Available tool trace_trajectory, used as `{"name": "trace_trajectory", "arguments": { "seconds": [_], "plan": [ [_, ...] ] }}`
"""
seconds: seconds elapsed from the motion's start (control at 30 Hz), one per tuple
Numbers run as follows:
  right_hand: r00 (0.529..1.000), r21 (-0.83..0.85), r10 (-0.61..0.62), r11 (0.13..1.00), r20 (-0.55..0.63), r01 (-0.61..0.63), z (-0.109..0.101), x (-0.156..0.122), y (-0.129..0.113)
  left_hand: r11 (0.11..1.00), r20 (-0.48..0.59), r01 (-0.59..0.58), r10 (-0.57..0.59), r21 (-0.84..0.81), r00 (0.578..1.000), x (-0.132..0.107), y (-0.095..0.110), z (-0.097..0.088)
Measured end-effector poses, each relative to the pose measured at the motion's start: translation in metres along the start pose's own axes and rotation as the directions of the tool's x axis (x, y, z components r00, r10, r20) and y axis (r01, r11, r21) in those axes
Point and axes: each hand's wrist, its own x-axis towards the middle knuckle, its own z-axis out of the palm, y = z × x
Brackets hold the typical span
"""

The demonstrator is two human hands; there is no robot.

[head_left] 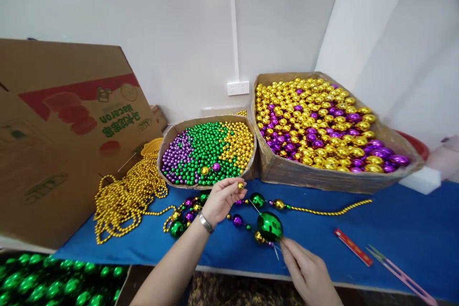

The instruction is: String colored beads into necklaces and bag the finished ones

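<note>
My left hand (221,199) pinches a small gold bead (240,185) just in front of the box of small beads. Toward the table's front edge, my right hand (304,267) is closed at the lower side of a large green bead (270,226). A thin white cord or needle sticks out above that bead, and a loose white end shows below it. Behind my hands lies a bead garland (237,220) of green, purple and gold balls. It runs right into a gold bead chain (330,210). My left forearm and hand hide part of the garland.
A carton of small purple, green and gold beads (172,182) stands ahead, with a larger carton of gold and purple balls (272,172) to its right. Gold bead chains (125,205) pile at left beside a tall cardboard box (71,162). Pink-handled tweezers (401,275) and a red packet (353,247) lie right.
</note>
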Motion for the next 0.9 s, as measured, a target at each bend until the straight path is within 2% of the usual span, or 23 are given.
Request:
{"name": "trace_trajectory", "arguments": {
  "seconds": [0.07, 0.13, 0.33, 0.47, 0.57, 0.63, 0.7, 0.77, 0.83, 0.9],
  "plan": [
    [1.000, -0.034, -0.026, 0.999, -0.008, 0.026, 0.002, 0.000, 0.000, 0.991, 0.000, 0.050, -0.050, -0.128, 0.999, -0.007, -0.003, 0.006],
    [0.999, -0.058, -0.047, 0.997, -0.016, 0.046, 0.002, 0.001, 0.000, 0.983, -0.005, 0.067, -0.069, -0.172, 0.998, -0.011, -0.006, 0.009],
    [0.997, -0.114, -0.063, 0.992, -0.037, 0.058, 0.000, 0.001, 0.003, 0.989, 0.028, 0.054, -0.051, -0.140, 0.998, -0.014, -0.013, 0.013],
    [0.992, -0.207, -0.116, 0.973, -0.038, 0.106, 0.000, -0.001, 0.008, 0.999, 0.022, 0.021, -0.020, -0.030, 1.000, -0.015, -0.013, 0.012],
    [0.988, -0.278, -0.148, 0.951, -0.039, 0.132, 0.001, -0.002, 0.011, 0.983, 0.027, -0.060, 0.056, 0.176, 0.998, -0.017, -0.011, 0.013],
    [0.990, -0.268, -0.140, 0.955, -0.034, 0.126, 0.002, -0.001, 0.010, 0.945, 0.071, -0.116, 0.099, 0.305, 0.993, -0.019, -0.011, 0.016],
    [0.997, -0.196, -0.073, 0.978, -0.020, 0.068, 0.004, 0.000, 0.007, 0.932, 0.111, -0.130, 0.097, 0.339, 0.989, -0.021, -0.012, 0.020],
    [0.998, -0.086, 0.057, 0.995, 0.018, -0.055, 0.005, 0.001, 0.003, 0.951, 0.106, -0.105, 0.077, 0.290, 0.991, -0.022, -0.015, 0.023],
    [0.978, 0.016, 0.196, 0.980, 0.074, -0.197, 0.006, 0.000, 0.001, 0.971, 0.081, -0.080, 0.063, 0.227, 0.995, -0.022, -0.019, 0.025],
    [0.952, 0.089, 0.282, 0.952, 0.120, -0.294, 0.008, -0.001, 0.004, 0.975, 0.072, -0.057, 0.042, 0.214, 0.997, -0.021, -0.025, 0.026]
  ]
}}
